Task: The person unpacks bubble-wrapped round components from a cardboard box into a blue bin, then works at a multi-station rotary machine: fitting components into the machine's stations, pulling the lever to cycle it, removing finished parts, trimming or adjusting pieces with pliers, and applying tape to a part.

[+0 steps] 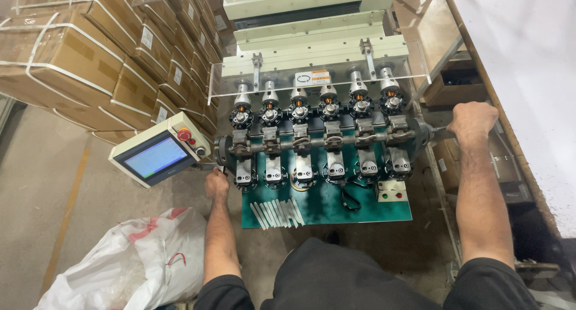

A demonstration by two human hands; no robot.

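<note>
Two hands are working opposite ends of the same horizontal shaft here, which is running left to right across the middle of the frame, long axis level with the picture's width and crossing six clamp blocks on the winding machine. Right hand is sitting at the right end, fist closed tight over what looks like a handle sticking out of the shaft's end, knuckles up, forearm stretching straight up the right side of the frame from the lower right corner. Left hand is down at the left end, just below the round end cap, fingers curled in narrow on something small, but I can't make out what it's gripping. That forearm is coming up from the bottom centre-left, wrist bent slightly toward the machine.

Six black stator cores are lining up in a row above the shaft, each under a spindle behind a clear guard. White strips are lying fanned on the green worktop, lower middle. Touchscreen panel with a red button is hanging at centre left, strapped cardboard boxes are stacking up upper left, and a white bag is slumping on the floor lower left.
</note>
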